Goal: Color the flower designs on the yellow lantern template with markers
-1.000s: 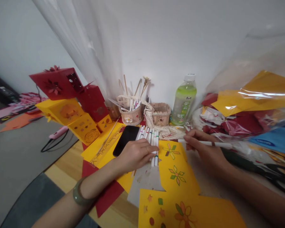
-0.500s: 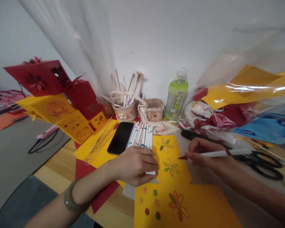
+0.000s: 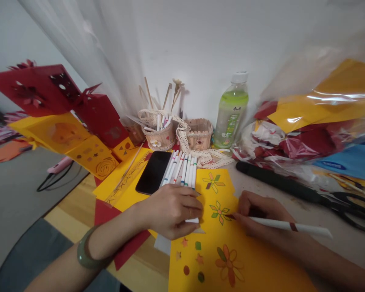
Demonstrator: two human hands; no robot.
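Note:
My right hand pinches a white marker with a dark brownish-red tip. That tip touches a petal at the right of the middle flower drawing on the yellow paper. My left hand, with a green bangle on its wrist, lies over the lower ends of a row of white markers. Its fingers are curled together; a white end shows beneath them, but what they grip is hidden. Another coloured flower lies above, and a larger orange one below.
A black phone lies left of the markers. Behind stand two small baskets and a green drink bottle. Scissors and a plastic bag of paper sit at right. Red and yellow paper boxes stand left.
My right hand has moved down and left, bringing the marker tip from beside the paper's edge onto the middle flower. My left hand stays in place. The view has shifted slightly.

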